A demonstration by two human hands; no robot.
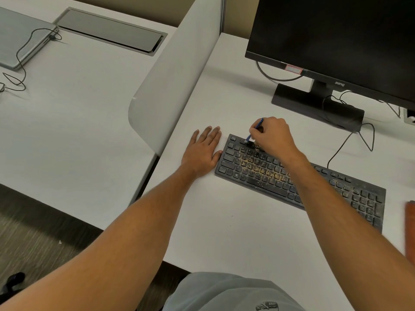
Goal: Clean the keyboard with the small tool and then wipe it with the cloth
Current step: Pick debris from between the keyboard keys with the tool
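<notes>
A black keyboard (265,180) lies slanted on the white desk (235,232), with tan crumbs scattered over its left and middle keys. My right hand (272,135) is shut on a small blue brush (253,131), whose tip touches the top-left key rows. My left hand (203,151) rests flat on the desk, fingers spread, its thumb against the keyboard's left edge. An orange-brown thing (410,230), maybe the cloth, shows at the right edge of the frame.
A black monitor (336,41) on its stand (314,104) rises behind the keyboard, with cables (350,140) trailing on the desk. A grey divider panel (170,81) borders the desk on the left. Beyond it sit a closed laptop (20,39) and a cable tray (110,30).
</notes>
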